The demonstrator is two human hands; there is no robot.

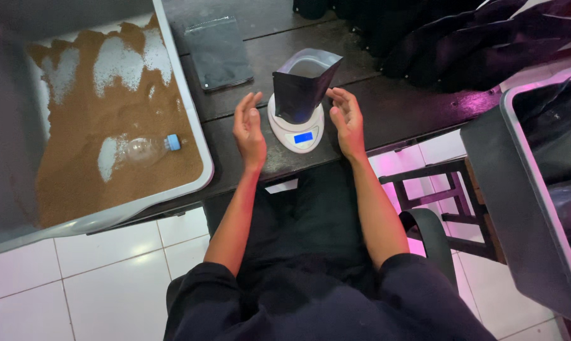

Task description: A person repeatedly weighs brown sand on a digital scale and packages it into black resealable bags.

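Observation:
An open black stand-up pouch (303,85) stands upright on a small white digital scale (296,131) with a lit blue display, on a dark wooden table (374,95). My left hand (249,129) is held open just left of the scale, palm toward it, not touching the pouch. My right hand (345,120) is held open just right of the scale, fingers slightly curled, also apart from the pouch. Neither hand holds anything.
A large grey tub (191,113) at the left holds brown granular powder (108,145) and a cut clear plastic bottle (148,148) with a blue cap. A flat black pouch (217,53) lies behind the scale. Black bags (462,38) pile at back right; another grey bin (525,202) stands right.

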